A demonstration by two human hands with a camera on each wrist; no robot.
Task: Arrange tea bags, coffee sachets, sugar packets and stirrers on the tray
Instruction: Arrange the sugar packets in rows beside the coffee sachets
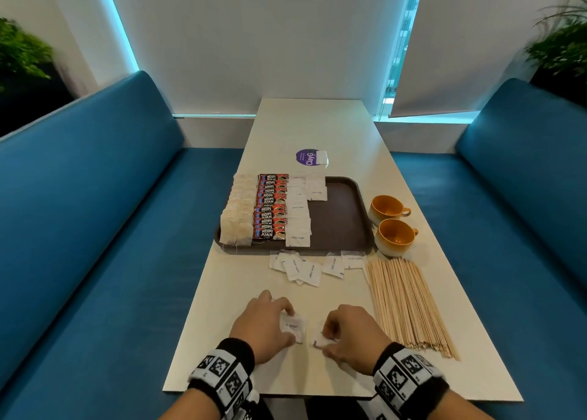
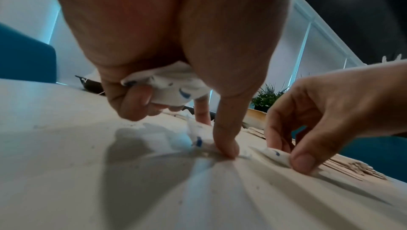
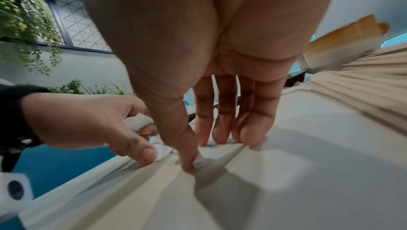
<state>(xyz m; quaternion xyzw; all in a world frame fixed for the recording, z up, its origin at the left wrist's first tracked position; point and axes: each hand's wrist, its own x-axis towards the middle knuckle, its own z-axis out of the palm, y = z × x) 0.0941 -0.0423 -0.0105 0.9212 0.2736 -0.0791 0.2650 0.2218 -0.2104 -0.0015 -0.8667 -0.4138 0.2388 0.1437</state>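
Though hidden overhead, crumpled sugar packets point(image 2: 174, 84) under left hand point(image 2: 176, 33).

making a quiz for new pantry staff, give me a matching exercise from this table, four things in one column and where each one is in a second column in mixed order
Things:
1. coffee sachets
2. wooden stirrers
3. two cups
4. tea bags

Places:
A. on the table, right of the tray
B. leftmost row on the tray
C. spread on the table nearer the person, beyond the right hand
D. second row from the left on the tray

Pairs: 1-D, 2-C, 3-A, 4-B
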